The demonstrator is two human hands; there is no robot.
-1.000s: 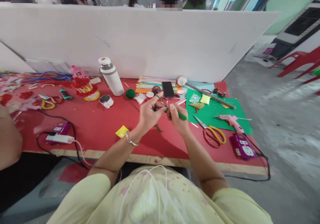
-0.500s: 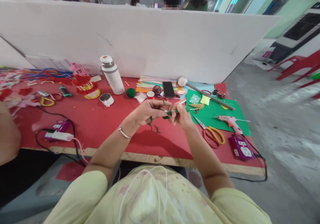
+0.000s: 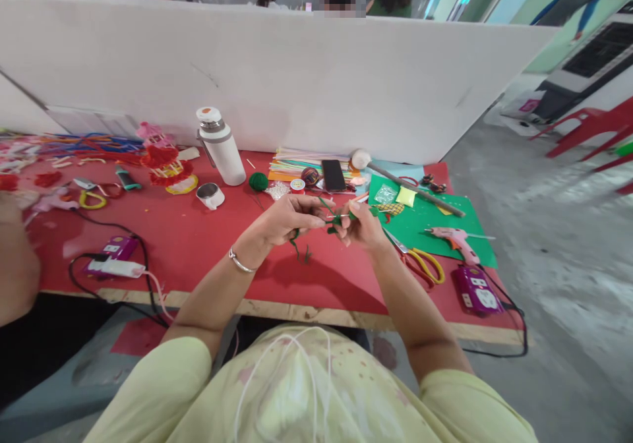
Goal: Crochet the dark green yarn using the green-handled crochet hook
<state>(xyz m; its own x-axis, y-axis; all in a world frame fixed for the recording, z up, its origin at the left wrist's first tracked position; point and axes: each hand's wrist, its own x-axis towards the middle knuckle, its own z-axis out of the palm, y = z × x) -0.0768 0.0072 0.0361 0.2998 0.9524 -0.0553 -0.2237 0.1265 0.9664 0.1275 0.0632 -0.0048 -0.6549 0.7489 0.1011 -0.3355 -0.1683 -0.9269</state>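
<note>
Above the front of the red-covered table, my left hand (image 3: 291,219) is closed in a pinch on dark green yarn (image 3: 295,244). A strand rises over its fingers and a loose end hangs below. My right hand (image 3: 364,227) grips a crochet hook (image 3: 374,212) with a green handle; its thin metal shaft points left to the yarn. A small dark green crocheted piece (image 3: 333,229) sits between the fingertips of both hands, partly hidden by them. Further back lies a green yarn ball (image 3: 258,181). Yarn scraps (image 3: 306,253) rest on the table beneath the hands.
Scissors (image 3: 425,266), a pink glue gun (image 3: 457,240) and a purple power box (image 3: 477,291) lie to the right. A white thermos (image 3: 221,147), its cup (image 3: 210,196) and a phone (image 3: 333,176) stand or lie behind. Another person's arm (image 3: 17,265) is at far left.
My hands have drawn slightly apart, the right one shifting a little to the right with the hook. The left still pinches the yarn.
</note>
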